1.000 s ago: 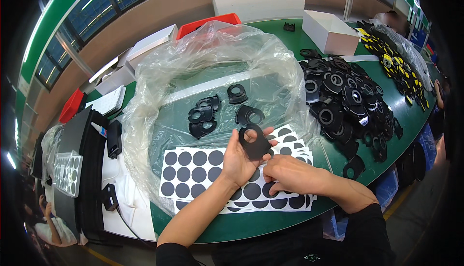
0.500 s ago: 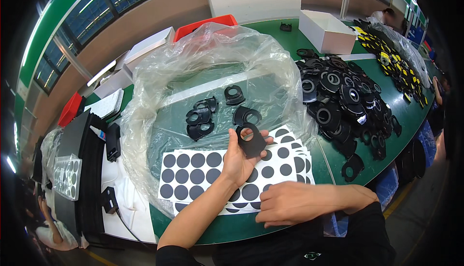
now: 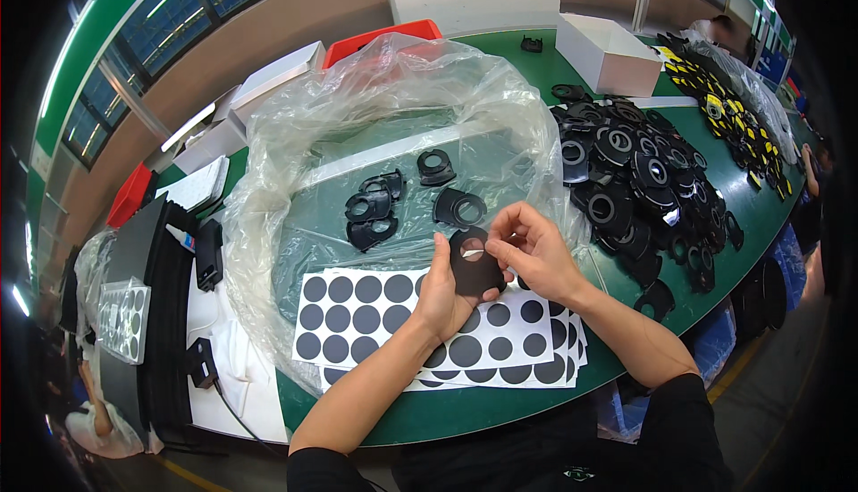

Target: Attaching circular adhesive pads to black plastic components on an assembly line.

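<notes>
Your left hand [image 3: 444, 291] grips the flat black plastic part with a round hole [image 3: 474, 264] above the white sheets of black round stickers [image 3: 357, 313] on the green surface [image 3: 429, 412], while your right hand [image 3: 529, 251] pinches its fingers [image 3: 497, 227] narrowly at the hole's edge.

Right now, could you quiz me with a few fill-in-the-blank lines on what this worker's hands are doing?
The left hand holds a black plastic part with a round ____.
The right hand pinches at that part's ____.
Under both hands lie white sheets of black ____ stickers.
Finished parts rest on a clear plastic ____.

Missing: hole; hole; round; bag
</notes>
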A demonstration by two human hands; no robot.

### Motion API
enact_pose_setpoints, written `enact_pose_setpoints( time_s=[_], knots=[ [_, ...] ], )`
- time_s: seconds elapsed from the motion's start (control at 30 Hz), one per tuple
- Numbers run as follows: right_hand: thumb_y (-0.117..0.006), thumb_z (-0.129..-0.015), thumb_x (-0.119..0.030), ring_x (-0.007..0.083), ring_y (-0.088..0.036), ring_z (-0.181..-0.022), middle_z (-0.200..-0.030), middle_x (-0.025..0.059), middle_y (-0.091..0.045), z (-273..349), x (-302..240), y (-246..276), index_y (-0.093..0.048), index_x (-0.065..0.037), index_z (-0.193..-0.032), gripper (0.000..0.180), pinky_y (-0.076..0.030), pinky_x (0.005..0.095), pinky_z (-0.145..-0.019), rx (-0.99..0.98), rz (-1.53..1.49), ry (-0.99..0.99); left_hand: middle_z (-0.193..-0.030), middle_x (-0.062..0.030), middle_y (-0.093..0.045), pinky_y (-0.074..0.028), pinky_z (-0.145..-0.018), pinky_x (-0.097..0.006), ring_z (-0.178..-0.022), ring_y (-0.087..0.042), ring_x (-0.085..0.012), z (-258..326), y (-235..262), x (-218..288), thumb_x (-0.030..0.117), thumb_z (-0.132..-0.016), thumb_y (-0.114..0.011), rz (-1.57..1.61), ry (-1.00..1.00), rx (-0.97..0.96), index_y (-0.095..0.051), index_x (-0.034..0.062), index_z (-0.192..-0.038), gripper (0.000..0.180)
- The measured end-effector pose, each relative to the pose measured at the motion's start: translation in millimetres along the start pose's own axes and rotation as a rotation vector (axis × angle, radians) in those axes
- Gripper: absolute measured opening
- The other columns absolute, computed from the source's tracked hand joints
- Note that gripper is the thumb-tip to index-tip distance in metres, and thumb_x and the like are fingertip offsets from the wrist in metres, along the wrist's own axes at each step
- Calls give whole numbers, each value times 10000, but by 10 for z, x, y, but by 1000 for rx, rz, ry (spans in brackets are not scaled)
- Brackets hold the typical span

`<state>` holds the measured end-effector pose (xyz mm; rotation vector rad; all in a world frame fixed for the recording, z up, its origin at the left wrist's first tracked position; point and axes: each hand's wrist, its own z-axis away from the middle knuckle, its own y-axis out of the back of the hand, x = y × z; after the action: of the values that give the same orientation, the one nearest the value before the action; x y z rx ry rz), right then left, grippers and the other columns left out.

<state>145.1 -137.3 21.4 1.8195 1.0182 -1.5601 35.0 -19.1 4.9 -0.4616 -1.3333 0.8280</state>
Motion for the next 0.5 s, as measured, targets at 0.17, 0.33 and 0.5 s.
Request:
enact_pose_setpoints(
  time_s=[0.17,0.33,0.5],
  knots=[
    [-612,-870,-21,65,-538,-688,-843,25,-553,-10,-42,27,-494,-29,-954,145,-469,193,-553,-50,36,-72,-984,-133,-571,-432,-626,-294,-870,-586,-232,1,17,-7,600,-961,-131,-12,-1,-4,-470,81,-1076,631],
    [-623,-863,-21,68,-546,-710,-844,23,-568,-38,-8,74,-510,-24,-931,132,-476,198,-603,-72,46,-89,-1029,-150,-576,-453,-623,-304,-890,-599,-255,-35,109,-39,610,-952,-111,-26,14,-48,-451,79,-1152,662],
    [-647,-850,-35,67,-559,-775,-861,13,-583,-47,-11,83,-527,-30,-924,140,-476,216,-711,-70,69,-96,-991,-148,-562,-436,-642,-303,-894,-579,-242,-6,52,-19,593,-964,-139,-13,11,-40,-477,78,-1050,622]
  ],
)
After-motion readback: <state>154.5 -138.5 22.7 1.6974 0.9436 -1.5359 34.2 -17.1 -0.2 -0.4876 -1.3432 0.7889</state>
